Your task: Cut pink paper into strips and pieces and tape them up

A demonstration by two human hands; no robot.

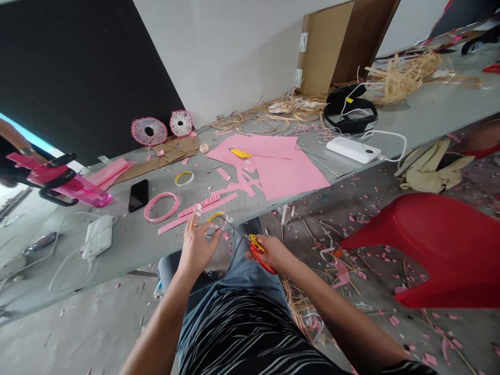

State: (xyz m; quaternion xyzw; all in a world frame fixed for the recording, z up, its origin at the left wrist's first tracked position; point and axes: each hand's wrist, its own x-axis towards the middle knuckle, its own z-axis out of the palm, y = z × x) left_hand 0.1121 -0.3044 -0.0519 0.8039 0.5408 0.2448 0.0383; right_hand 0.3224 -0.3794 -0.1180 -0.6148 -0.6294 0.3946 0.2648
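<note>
Fingers of the left hand [197, 247] are pressed together, pinching a small yellow-and-white paper ring [216, 221] just off the near edge of the grey table [128, 260]. Fingers of the right hand [271, 254] are curled through the handles of red-and-yellow scissors [254, 246], whose thin blades reach just beside the ring; from this feed, I can't tell whether they touch it.

Both hands work above the lap, over blue jeans [242, 260], with the table edge running just beyond them. Farther onto the tabletop lie a pleated pink paper strip [199, 207], a pink paper ring [161, 207] and a yellow-edged ring [184, 178]. Loose pink paper sheets [287, 172] sit beyond, under a yellow object [240, 153]. A black phone [138, 195] lies left of the pink ring.

At the far left, a co-worker's arm [15, 138] reaches beside a pink water bottle [68, 182] lying on its side; no contents show clearly. A black bag [349, 109] sits at the table's back, near a white power bank [353, 149]. Paper scraps litter the floor [371, 323].
</note>
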